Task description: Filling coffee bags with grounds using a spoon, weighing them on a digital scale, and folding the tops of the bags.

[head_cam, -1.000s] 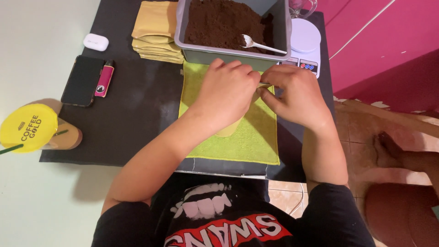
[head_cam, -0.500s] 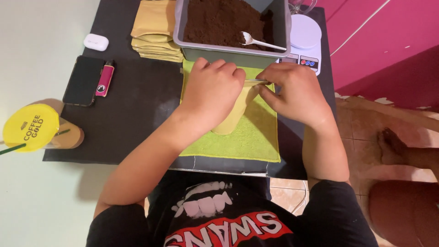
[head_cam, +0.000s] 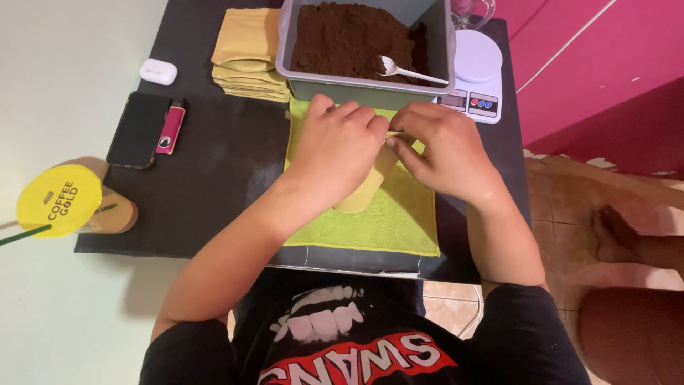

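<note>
Pinching the top edge of a small tan paper pouch [head_cam: 363, 191], the left hand [head_cam: 340, 146] and right hand [head_cam: 445, 150] meet at the centre of the frame, fingers closed on the pouch's mouth — the pouch lies on a lime-green cloth [head_cam: 388, 221] spread over the black worktop [head_cam: 214, 192]. Just above the hands stands a grey tub [head_cam: 356, 89] of dark brown grounds with a white spoon [head_cam: 402, 70] resting in it. A stack of tan pouches [head_cam: 249, 57] sits left of the tub, a white kitchen scale [head_cam: 476, 75] to its right. At the left of the frame lie a black phone [head_cam: 139, 128], a pink lighter [head_cam: 171, 127] and a white earbud case [head_cam: 158, 71] — a yellow-lidded cup [head_cam: 60, 203] stands at the lower left.
</note>
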